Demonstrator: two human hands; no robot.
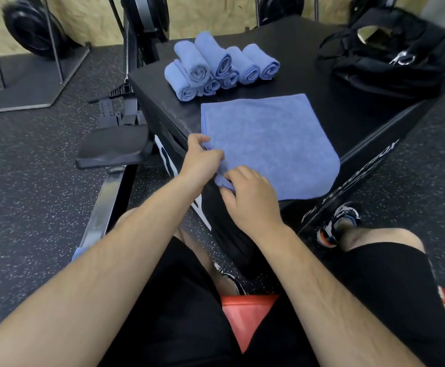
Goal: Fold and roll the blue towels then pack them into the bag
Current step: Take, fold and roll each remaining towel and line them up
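Observation:
A blue towel [269,144] lies flat on the black box [308,49], its near edge hanging a little over the box's front corner. My left hand [203,160] pinches the towel's near left edge. My right hand [250,197] grips the same edge just below, fingers curled around a small fold of cloth. Several rolled blue towels [216,67] are stacked at the box's far left. A black bag [391,51] sits at the far right of the box, its top open.
A black rowing machine seat and rail [110,154] stand to the left of the box on the speckled rubber floor. Weight plates on racks [30,30] line the back wall. My knees and a red seat [242,313] are below.

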